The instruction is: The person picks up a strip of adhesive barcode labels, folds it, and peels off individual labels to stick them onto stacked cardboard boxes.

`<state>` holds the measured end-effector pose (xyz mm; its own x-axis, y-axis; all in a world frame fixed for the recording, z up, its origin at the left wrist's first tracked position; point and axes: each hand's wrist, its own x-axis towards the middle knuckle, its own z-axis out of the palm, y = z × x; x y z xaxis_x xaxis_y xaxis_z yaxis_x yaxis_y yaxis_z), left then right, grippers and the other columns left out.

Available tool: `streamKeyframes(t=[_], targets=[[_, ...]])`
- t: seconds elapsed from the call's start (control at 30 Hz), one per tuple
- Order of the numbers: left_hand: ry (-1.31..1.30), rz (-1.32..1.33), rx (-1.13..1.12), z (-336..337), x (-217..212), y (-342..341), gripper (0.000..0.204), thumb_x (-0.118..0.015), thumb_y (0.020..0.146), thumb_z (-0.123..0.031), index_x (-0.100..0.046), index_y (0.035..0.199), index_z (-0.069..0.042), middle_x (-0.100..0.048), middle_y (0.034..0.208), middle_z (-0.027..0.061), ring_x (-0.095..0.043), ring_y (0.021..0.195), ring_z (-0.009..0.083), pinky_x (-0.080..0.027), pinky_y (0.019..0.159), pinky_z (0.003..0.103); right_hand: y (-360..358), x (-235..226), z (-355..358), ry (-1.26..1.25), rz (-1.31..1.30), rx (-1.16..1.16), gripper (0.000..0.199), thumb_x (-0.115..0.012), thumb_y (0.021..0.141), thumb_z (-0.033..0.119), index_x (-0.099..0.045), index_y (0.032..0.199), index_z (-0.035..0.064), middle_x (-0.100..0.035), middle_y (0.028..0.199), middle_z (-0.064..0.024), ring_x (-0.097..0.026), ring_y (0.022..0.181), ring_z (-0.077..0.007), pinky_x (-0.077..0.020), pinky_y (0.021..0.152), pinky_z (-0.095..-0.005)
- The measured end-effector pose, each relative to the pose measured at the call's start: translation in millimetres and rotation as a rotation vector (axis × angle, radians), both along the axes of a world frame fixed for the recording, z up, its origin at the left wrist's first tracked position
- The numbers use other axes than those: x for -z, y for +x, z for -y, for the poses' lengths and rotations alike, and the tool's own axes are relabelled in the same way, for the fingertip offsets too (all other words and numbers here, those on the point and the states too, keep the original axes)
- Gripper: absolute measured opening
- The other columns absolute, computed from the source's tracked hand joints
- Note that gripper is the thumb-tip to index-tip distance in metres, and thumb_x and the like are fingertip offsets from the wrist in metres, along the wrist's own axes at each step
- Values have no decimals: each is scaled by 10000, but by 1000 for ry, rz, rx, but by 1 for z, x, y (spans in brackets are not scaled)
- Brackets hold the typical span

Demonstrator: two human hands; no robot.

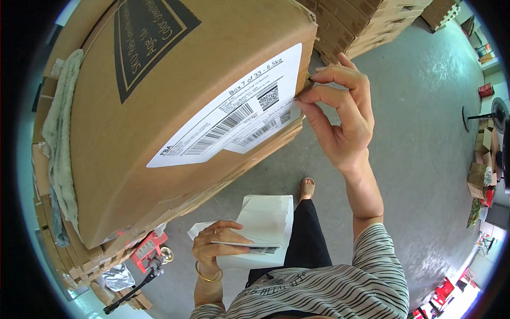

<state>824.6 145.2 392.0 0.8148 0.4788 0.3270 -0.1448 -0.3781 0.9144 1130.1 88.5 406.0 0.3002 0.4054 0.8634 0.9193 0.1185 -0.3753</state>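
Head view, I list: right hand (345, 119), grip pinched on lower label (263, 131), seemingly steadying it against carton (122, 143); left hand (211, 245), grip clamped on white sheets (265, 215).

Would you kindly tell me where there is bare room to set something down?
The widest free patch is the grey floor between the right hand and the fan. A narrower one lies between the large carton and the foot. It is crowded at lower left, around the red machine, and at far right, among the boxes.
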Motion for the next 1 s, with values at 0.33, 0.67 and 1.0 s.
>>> streamKeyframes(t=[0.33,0.67,1.0], targets=[[-13,4,-11,9,2,2,290,-556,866,-229,-696,681,-55,-706,730,109,-684,687,196,-551,762,396,1,9,1,12,202,93,284,-773,641,46,-593,859,69,-584,962,-53,-591,949,-244,-323,1054,-549],[-14,11,-23,15,6,0,248,-585,847,-214,-699,692,-59,-707,736,102,-681,694,189,-554,768,395,0,14,5,44,205,200,372,-789,656,191,-696,1016,196,-624,1105,-51,-564,1061,-261,-277,1073,-550],[-40,23,-12,20,7,5,236,-595,844,-223,-700,710,-61,-708,748,101,-681,698,192,-551,773,395,2,12,6,51,188,123,240,-790,643,139,-675,853,141,-631,992,-15,-591,991,-235,-249,1091,-563]])
